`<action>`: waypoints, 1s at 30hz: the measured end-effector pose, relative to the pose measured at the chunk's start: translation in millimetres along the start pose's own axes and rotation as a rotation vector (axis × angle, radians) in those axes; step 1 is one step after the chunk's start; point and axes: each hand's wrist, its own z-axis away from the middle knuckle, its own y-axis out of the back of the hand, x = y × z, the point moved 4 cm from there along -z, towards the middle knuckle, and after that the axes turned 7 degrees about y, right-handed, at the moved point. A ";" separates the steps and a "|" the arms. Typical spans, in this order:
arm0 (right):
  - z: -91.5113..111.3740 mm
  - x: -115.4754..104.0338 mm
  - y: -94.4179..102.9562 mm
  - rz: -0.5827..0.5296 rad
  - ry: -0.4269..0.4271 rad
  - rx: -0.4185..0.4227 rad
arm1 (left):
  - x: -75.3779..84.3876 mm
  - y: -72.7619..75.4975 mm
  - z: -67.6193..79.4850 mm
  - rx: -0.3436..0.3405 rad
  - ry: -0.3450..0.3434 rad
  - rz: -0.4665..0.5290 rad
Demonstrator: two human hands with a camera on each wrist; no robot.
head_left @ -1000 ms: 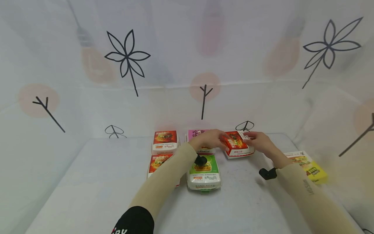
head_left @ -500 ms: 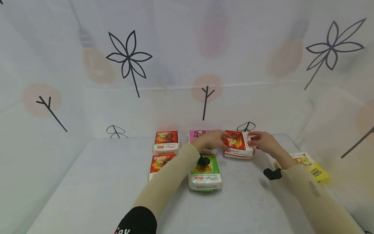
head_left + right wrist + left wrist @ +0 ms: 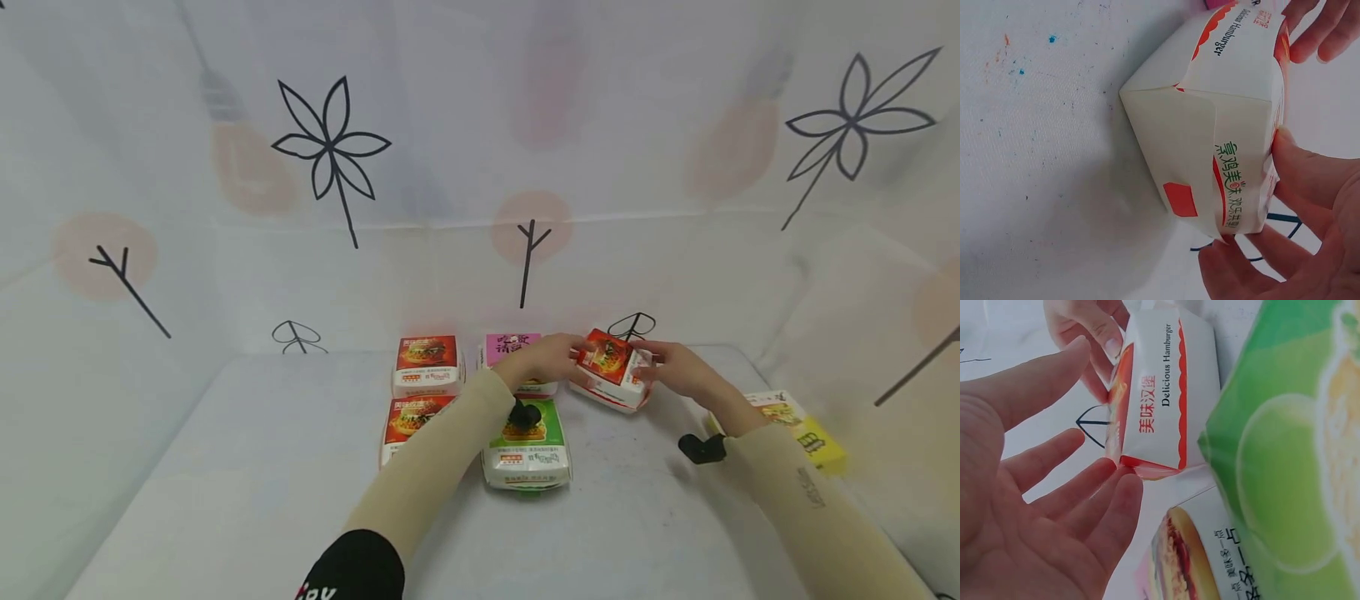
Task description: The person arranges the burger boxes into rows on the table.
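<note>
A red and white hamburger box sits tilted and turned at the back right of the group. My right hand pinches its right end, thumb on the upper side and fingers round the far edge, as the right wrist view shows. From the left, my left hand reaches to the box. In the left wrist view its fingers are spread and fairly straight, the tips at the box's near corner and the thumb apart from it. Below my left wrist lies a green box, with a pink box partly hidden behind.
Two more red and white boxes, a back one and a front one, stand left of the green box. A yellow box lies at the table's right edge, partly behind my right sleeve. A patterned cloth hangs behind the white table.
The hamburger box has turned clockwise and tilted, its right end coming nearer. My right thumb and fingers have moved in onto that end. The left hand has hardly moved.
</note>
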 end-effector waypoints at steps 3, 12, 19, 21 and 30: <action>0.3 -1.5 -0.8 -0.004 -0.013 0.004 | 0.5 4.5 5.1 0.029 -0.021 0.004; 2.1 0.3 -0.5 0.072 -0.024 0.036 | -3.4 5.6 10.6 0.022 -0.053 -0.036; 7.0 2.6 -2.8 0.122 0.006 0.064 | -5.5 -2.1 9.0 -0.033 -0.043 0.000; 8.6 2.3 -3.7 0.126 0.020 0.074 | -5.6 -2.6 9.1 -0.030 -0.045 -0.003; 16.4 3.9 -9.2 0.080 0.061 0.060 | -5.2 -4.3 7.4 -0.015 -0.048 -0.023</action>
